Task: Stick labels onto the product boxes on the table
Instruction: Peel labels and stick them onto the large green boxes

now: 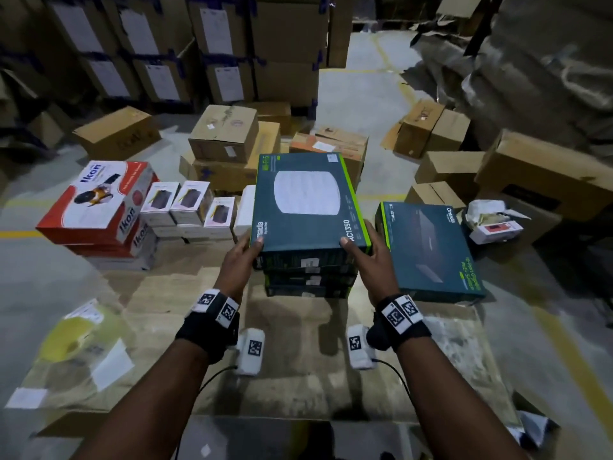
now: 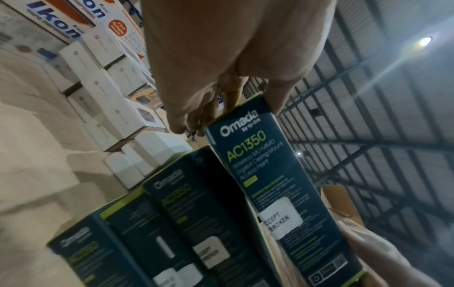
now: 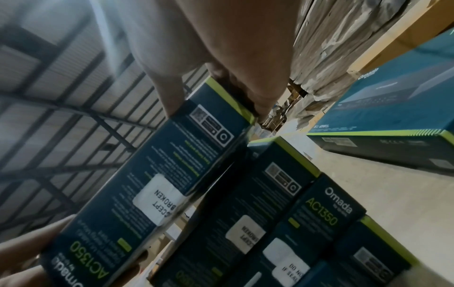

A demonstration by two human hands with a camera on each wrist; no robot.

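Observation:
A dark teal Omada AC1350 box (image 1: 308, 207) with green edges is held tilted just above a stack of like boxes (image 1: 308, 283). My left hand (image 1: 252, 250) grips its near left corner, thumb on top. At the near right corner my right hand (image 1: 360, 244) grips it the same way. The left wrist view shows the box's side (image 2: 277, 194) with a white seal sticker, and the stack (image 2: 147, 233) below it. In the right wrist view the same box (image 3: 172, 165) hangs over the stack (image 3: 270, 213). A yellow label roll (image 1: 71, 340) lies at the near left.
Loose white labels (image 1: 112, 363) lie on the cardboard-covered table (image 1: 298, 343). A flat Omada box (image 1: 431, 250) lies to the right. Red Ikon boxes (image 1: 99, 200) and small white boxes (image 1: 189, 207) stand at the left. Brown cartons crowd the floor behind.

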